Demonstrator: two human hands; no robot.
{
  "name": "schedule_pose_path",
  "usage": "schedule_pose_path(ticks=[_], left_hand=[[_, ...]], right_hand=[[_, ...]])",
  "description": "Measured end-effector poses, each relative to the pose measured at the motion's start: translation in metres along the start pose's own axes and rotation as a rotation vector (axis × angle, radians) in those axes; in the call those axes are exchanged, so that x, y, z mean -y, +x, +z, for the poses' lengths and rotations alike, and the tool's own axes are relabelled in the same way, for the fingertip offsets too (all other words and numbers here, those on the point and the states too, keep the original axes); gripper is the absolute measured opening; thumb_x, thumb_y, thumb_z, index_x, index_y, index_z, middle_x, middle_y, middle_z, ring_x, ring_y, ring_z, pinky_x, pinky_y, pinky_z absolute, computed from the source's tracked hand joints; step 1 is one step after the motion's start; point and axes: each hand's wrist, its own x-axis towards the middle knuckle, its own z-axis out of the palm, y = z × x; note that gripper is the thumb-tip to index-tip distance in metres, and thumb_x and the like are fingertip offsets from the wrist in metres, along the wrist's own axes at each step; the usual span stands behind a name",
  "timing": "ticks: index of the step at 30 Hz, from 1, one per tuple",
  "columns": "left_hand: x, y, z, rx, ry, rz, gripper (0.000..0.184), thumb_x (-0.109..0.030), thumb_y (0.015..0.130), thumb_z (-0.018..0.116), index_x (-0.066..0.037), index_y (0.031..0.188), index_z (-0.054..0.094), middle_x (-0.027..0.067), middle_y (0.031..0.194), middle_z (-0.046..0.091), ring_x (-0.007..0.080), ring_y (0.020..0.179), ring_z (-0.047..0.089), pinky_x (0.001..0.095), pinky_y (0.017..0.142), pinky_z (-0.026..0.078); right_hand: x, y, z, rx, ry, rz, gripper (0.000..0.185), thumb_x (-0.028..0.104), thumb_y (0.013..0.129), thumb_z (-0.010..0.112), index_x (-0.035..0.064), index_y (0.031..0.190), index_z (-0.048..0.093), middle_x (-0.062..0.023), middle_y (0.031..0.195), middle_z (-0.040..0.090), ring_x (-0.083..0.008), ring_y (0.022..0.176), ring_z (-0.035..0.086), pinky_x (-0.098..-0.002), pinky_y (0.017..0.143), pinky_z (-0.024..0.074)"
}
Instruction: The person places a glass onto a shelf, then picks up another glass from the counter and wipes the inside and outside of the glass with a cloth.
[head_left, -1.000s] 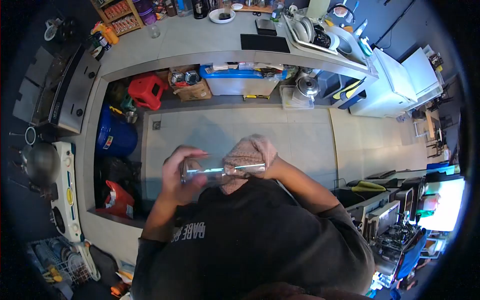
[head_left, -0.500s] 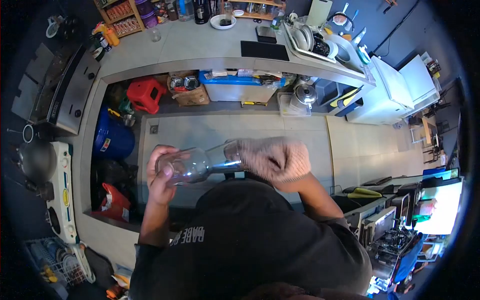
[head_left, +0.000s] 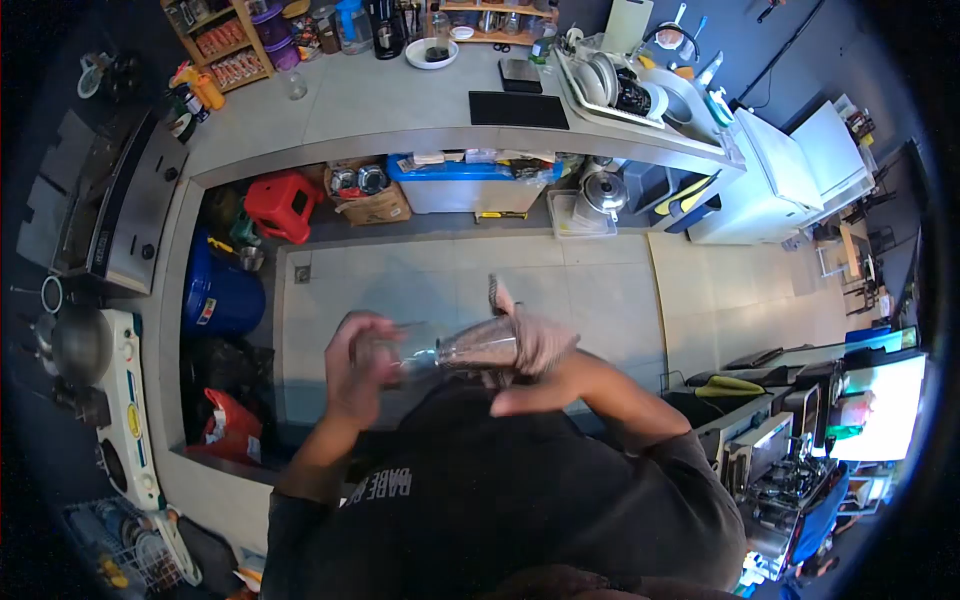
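A clear glass vessel with a narrow waist, like a pour-over coffee carafe [head_left: 428,349], lies sideways in front of my chest. My left hand [head_left: 360,365] is closed around its left end; motion smears the fingers. At the right end my right hand [head_left: 548,362] holds a beige cloth [head_left: 482,345], which seems to show through the flared glass. A corner of that cloth sticks up above the hand. The right thumb points left, below the glass. Blur hides exactly how the right fingers lie on cloth and rim.
Ahead runs a counter [head_left: 340,110] with a black mat [head_left: 518,110], a scale [head_left: 520,74] and a dish rack [head_left: 610,95]. Under it are a red stool [head_left: 280,207], a blue drum [head_left: 222,290] and a lidded pot [head_left: 604,193]. A stove [head_left: 130,400] stands at left.
My right hand has turned, and the cloth has gone from draped over the hand to bunched at the flared glass end. The left hand and the vessel have shifted slightly right and down.
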Motion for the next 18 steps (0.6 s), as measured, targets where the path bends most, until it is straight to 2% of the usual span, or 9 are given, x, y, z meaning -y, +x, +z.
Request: schedule_pose_path(ticks=[1, 2, 3, 5, 8, 11, 12, 15, 18], left_hand=[[0.001, 0.008, 0.0, -0.054, -0.309, -0.438, 0.044, -0.037, 0.087, 0.069, -0.005, 0.114, 0.055, 0.015, 0.096, 0.066, 0.0212, 0.07, 0.066, 0.0301, 0.053, 0.051], [0.015, 0.021, -0.007, 0.031, -0.47, -0.562, 0.035, -0.035, 0.092, 0.065, -0.006, 0.108, 0.054, 0.0147, 0.097, 0.065, 0.019, 0.068, 0.065, 0.0296, 0.048, 0.047], [0.017, 0.025, -0.003, 0.029, -0.373, -0.433, 0.036, -0.035, 0.091, 0.066, -0.006, 0.109, 0.054, 0.0153, 0.098, 0.065, 0.02, 0.069, 0.065, 0.0302, 0.05, 0.048], [0.024, 0.033, 0.009, 0.042, -0.178, -0.166, 0.04, -0.035, 0.088, 0.069, -0.006, 0.111, 0.055, 0.0165, 0.101, 0.064, 0.0219, 0.07, 0.065, 0.0315, 0.052, 0.05], [0.033, 0.071, 0.005, 0.173, 0.636, 0.774, 0.05, -0.037, 0.083, 0.075, -0.003, 0.115, 0.056, 0.0179, 0.105, 0.063, 0.0242, 0.074, 0.065, 0.0331, 0.058, 0.054], [0.049, 0.105, 0.003, 0.167, 0.436, 0.47, 0.06, -0.039, 0.077, 0.081, -0.001, 0.117, 0.057, 0.0188, 0.106, 0.062, 0.0267, 0.078, 0.066, 0.0351, 0.064, 0.056], [0.054, 0.117, -0.005, 0.191, 0.393, 0.272, 0.055, -0.036, 0.081, 0.077, -0.003, 0.119, 0.054, 0.0177, 0.111, 0.062, 0.0277, 0.082, 0.067, 0.035, 0.064, 0.056], [0.043, 0.134, -0.009, 0.061, -0.259, -0.362, 0.051, -0.032, 0.086, 0.072, -0.007, 0.124, 0.049, 0.017, 0.114, 0.062, 0.0305, 0.087, 0.068, 0.0384, 0.064, 0.059], [0.036, 0.144, -0.027, 0.107, -0.618, -0.294, 0.048, -0.03, 0.089, 0.068, -0.011, 0.126, 0.045, 0.0162, 0.115, 0.061, 0.0338, 0.092, 0.067, 0.0441, 0.063, 0.061]], right_hand=[[0.001, 0.006, -0.006, -0.032, -0.323, -0.133, 0.076, 0.03, 0.076, 0.082, 0.0013, 0.139, 0.048, -0.0142, 0.127, 0.06, -0.0259, 0.119, 0.057, -0.0396, 0.103, 0.0397], [0.006, 0.007, -0.004, -0.098, -0.454, -0.108, 0.068, 0.04, 0.08, 0.077, 0.0061, 0.134, 0.055, -0.0167, 0.131, 0.059, -0.0316, 0.122, 0.056, -0.0467, 0.108, 0.0335], [0.007, 0.008, -0.004, -0.164, -0.589, -0.085, 0.062, 0.051, 0.084, 0.071, 0.0108, 0.13, 0.062, -0.0191, 0.136, 0.058, -0.0374, 0.125, 0.055, -0.0538, 0.113, 0.0273], [-0.043, 0.004, -0.008, -0.282, -0.086, -0.035, 0.063, 0.048, 0.087, 0.07, 0.0058, 0.132, 0.058, -0.0176, 0.136, 0.057, -0.0318, 0.125, 0.055, -0.0453, 0.111, 0.034], [-0.104, 0.003, -0.023, -0.286, 0.94, 0.183, 0.06, 0.045, 0.092, 0.068, -0.003, 0.126, 0.058, -0.0125, 0.122, 0.065, -0.0219, 0.116, 0.059, -0.0336, 0.101, 0.0449], [-0.129, 0.014, -0.05, -0.36, 0.763, 0.261, 0.058, 0.046, 0.092, 0.067, -0.0027, 0.123, 0.058, -0.0123, 0.111, 0.068, -0.0225, 0.106, 0.062, -0.0356, 0.095, 0.0483], [-0.107, 0.03, -0.068, -0.282, 0.7, 0.27, 0.057, 0.046, 0.091, 0.068, -0.0028, 0.12, 0.059, -0.0124, 0.108, 0.068, -0.0227, 0.1, 0.063, -0.0362, 0.09, 0.0498], [-0.09, 0.059, -0.083, -0.493, 0.107, 0.116, 0.057, 0.044, 0.088, 0.071, -0.0017, 0.12, 0.061, -0.0143, 0.108, 0.069, -0.0256, 0.099, 0.065, -0.036, 0.09, 0.0499], [-0.034, 0.081, -0.124, -0.285, -0.455, -0.063, 0.08, 0.044, 0.078, 0.08, -0.008, 0.13, 0.051, -0.0224, 0.122, 0.062, -0.0325, 0.116, 0.06, -0.0451, 0.107, 0.0389]])
